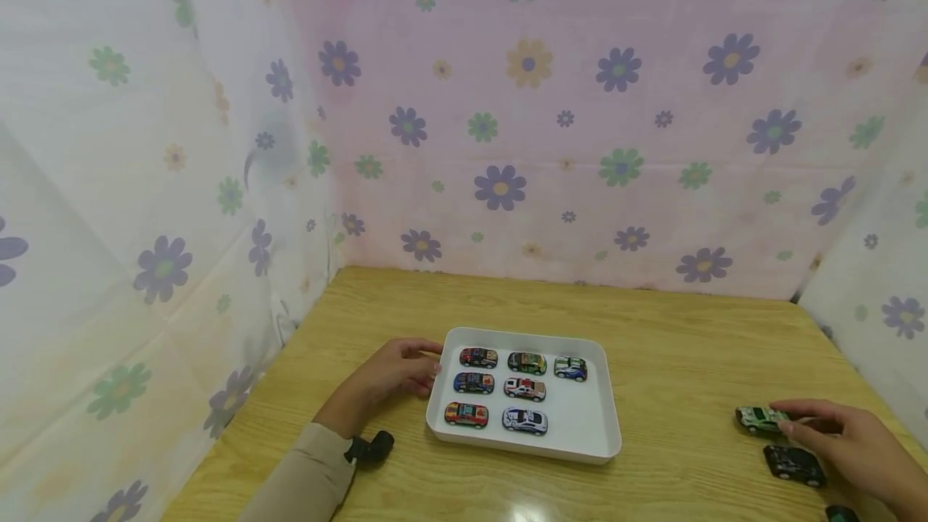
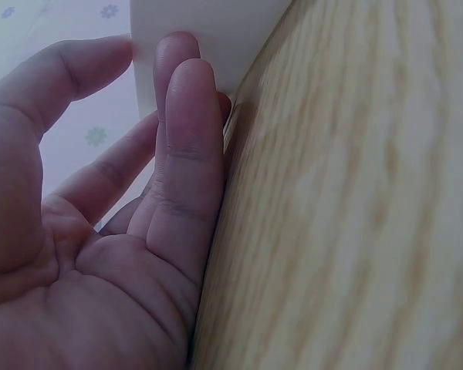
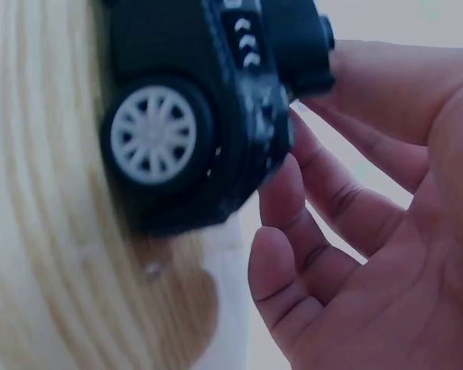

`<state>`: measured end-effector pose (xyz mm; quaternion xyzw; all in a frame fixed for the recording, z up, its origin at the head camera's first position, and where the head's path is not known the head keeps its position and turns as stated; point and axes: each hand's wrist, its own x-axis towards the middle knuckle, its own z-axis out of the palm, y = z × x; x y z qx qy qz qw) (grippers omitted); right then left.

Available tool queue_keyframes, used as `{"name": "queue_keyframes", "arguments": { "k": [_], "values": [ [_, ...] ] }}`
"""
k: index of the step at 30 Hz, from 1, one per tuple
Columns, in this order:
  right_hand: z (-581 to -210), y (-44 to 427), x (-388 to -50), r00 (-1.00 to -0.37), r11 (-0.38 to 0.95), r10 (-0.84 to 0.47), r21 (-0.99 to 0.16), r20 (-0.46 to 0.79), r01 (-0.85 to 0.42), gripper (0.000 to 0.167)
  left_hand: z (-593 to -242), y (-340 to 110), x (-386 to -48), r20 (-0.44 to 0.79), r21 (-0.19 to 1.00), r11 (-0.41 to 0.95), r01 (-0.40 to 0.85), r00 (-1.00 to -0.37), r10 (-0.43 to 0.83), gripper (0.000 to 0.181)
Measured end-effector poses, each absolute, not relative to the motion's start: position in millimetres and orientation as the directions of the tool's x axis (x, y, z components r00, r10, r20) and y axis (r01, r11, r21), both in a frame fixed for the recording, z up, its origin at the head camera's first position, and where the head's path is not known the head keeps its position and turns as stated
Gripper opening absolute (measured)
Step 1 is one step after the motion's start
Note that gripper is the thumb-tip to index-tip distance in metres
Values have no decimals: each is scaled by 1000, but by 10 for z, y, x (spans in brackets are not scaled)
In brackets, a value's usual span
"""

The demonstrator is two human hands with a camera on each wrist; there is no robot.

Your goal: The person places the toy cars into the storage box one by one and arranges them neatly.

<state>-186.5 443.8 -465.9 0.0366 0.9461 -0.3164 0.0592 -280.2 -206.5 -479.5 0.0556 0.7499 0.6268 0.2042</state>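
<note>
My left hand (image 1: 395,369) touches the left wall of a white tray (image 1: 525,447), its fingers mostly straight. In the left wrist view the fingertips (image 2: 191,85) lie against the tray's outer side (image 2: 216,38), low by the tabletop. Inside the tray several small toy cars stand in rows, among them a red and yellow one (image 1: 466,415) and a white one (image 1: 525,421). At the far right my right hand (image 1: 859,441) pinches a green toy car (image 1: 760,419) by its right end. A black toy car (image 1: 794,466) stands just below; in the right wrist view this black car (image 3: 208,116) hides most of the pinched one.
The wooden table (image 1: 674,361) runs up to flowered cloth (image 1: 507,216) at the back and on both sides. A blue and green toy car (image 1: 570,368) sits at the tray's upper right. A black wrist device (image 1: 370,448) is strapped at the left sleeve.
</note>
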Motion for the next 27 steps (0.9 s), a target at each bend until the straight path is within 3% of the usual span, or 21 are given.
{"name": "queue_keyframes", "arguments": {
  "k": [14,27],
  "values": [
    [-4430,4316,-1900,-990,855,-16,-512,141,-86,40,-4776,-2032,-2824,-227,967,194,-167,-910,346,52],
    [-4150,4012,-1994,-975,810,-91,-554,205,-192,34,-4785,-2074,-2804,-240,959,223,-173,-916,322,49]
  ]
}}
